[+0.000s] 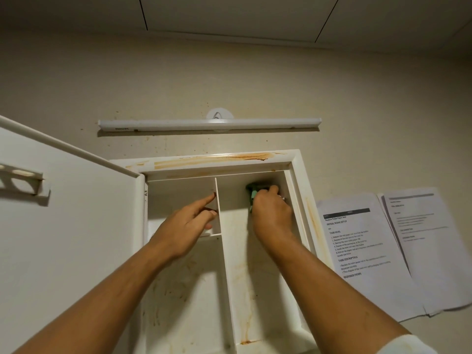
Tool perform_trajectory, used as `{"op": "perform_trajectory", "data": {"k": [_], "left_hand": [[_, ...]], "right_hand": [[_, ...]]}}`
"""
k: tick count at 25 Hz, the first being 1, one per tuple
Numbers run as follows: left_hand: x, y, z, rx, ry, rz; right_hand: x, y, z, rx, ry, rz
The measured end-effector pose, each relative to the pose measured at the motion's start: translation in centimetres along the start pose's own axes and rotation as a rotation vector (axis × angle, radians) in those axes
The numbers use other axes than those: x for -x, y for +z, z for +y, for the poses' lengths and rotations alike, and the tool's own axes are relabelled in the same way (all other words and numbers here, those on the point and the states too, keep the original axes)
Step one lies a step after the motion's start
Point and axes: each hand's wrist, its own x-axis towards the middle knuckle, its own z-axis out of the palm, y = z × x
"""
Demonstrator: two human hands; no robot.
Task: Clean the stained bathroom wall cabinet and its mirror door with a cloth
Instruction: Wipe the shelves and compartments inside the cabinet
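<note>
The white wall cabinet (297, 172) hangs open in front of me, with orange-brown stains on its top edge, right frame and back panel. Its door (69, 226) is swung out to the left, inner white side showing; the mirror face is hidden. My right hand (272, 213) is inside the upper right compartment, closed on a green cloth (252, 191) pressed against the back wall. My left hand (189, 226) rests on the vertical divider (217, 200), fingers apart, thumb and forefinger on either side of its edge.
A white tube light (209, 123) is mounted on the wall above the cabinet. Printed paper sheets (383, 251) are stuck to the wall on the right. A small holder (23, 180) is fixed to the inside of the door.
</note>
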Motion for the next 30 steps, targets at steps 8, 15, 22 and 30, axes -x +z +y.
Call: {"op": "perform_trajectory", "data": {"k": [8, 15, 22, 30], "left_hand": [[-0.5, 0.1, -0.5, 0.044, 0.005, 0.006], [-1.0, 0.0, -0.9, 0.035, -0.01, -0.037], [-0.9, -0.1, -0.7, -0.009, -0.041, -0.058], [-0.9, -0.2, -0.5, 0.015, -0.047, -0.094]], "right_hand": [[0.8, 0.9, -0.5, -0.027, -0.308, 0.095], [0.6, -0.7, -0.1, 0.319, -0.281, -0.049], [-0.6, -0.4, -1.4, 0.365, -0.058, -0.1], [-2.1, -1.2, -2.5, 0.091, 0.12, -0.092]]}}
